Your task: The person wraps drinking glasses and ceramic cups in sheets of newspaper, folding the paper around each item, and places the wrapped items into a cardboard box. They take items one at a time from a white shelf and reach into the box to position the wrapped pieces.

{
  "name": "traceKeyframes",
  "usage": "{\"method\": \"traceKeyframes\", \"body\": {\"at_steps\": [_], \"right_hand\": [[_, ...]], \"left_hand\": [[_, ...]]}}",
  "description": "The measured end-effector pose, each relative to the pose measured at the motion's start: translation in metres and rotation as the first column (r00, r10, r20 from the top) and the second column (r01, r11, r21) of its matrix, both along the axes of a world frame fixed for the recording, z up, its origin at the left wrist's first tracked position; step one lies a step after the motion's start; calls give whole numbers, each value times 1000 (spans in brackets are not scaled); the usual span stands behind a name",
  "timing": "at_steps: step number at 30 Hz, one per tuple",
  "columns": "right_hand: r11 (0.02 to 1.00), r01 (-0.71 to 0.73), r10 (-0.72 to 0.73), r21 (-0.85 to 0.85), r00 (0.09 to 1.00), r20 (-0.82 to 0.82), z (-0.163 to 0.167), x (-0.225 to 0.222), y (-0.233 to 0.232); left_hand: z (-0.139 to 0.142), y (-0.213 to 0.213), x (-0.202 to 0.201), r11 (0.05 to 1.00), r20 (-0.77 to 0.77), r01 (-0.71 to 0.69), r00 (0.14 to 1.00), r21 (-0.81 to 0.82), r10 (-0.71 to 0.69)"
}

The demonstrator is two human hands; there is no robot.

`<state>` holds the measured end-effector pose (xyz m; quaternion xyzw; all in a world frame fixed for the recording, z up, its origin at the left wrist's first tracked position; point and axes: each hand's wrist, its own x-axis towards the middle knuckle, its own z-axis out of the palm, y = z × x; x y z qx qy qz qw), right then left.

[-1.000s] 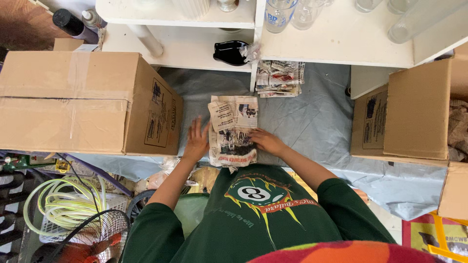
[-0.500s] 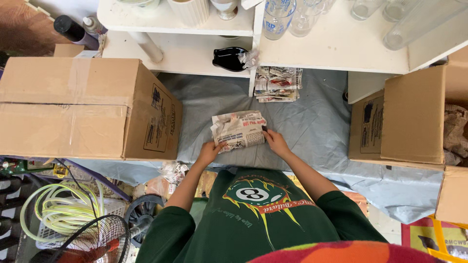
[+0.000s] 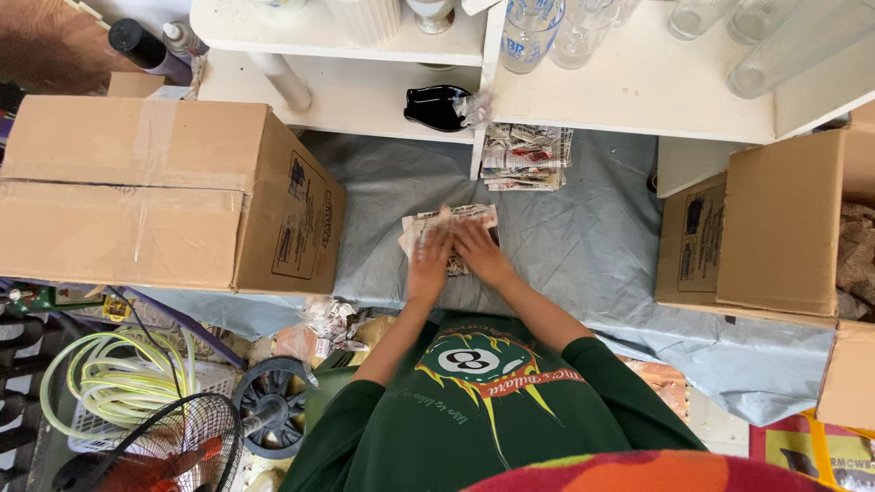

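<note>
Both hands lie flat on a newspaper bundle (image 3: 451, 235) at frame centre, on the grey sheet (image 3: 583, 246). The left hand (image 3: 429, 264) is spread, fingers pressing down; the right hand (image 3: 480, 253) is spread beside it, touching. A newspaper stack (image 3: 526, 157) sits just above.

Even daylight from above my shelf (image 3: 629, 91); soft shadows, no glare. My moving hands slightly blurred, edges bowed.
</note>
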<state>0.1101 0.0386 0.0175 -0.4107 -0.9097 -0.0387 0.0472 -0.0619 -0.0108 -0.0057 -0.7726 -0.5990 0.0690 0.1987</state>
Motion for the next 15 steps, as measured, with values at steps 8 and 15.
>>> {"method": "traceKeyframes", "body": {"at_steps": [8, 15], "right_hand": [[951, 16, -65, -309, 987, -149, 9, 17, 5], [890, 317, -402, -329, 885, -234, 1, 3, -7]], "left_hand": [[5, 2, -12, 935, 593, -83, 752, -345, 286], [-2, -15, 4, 852, 755, -523, 554, -10, 350]]}}
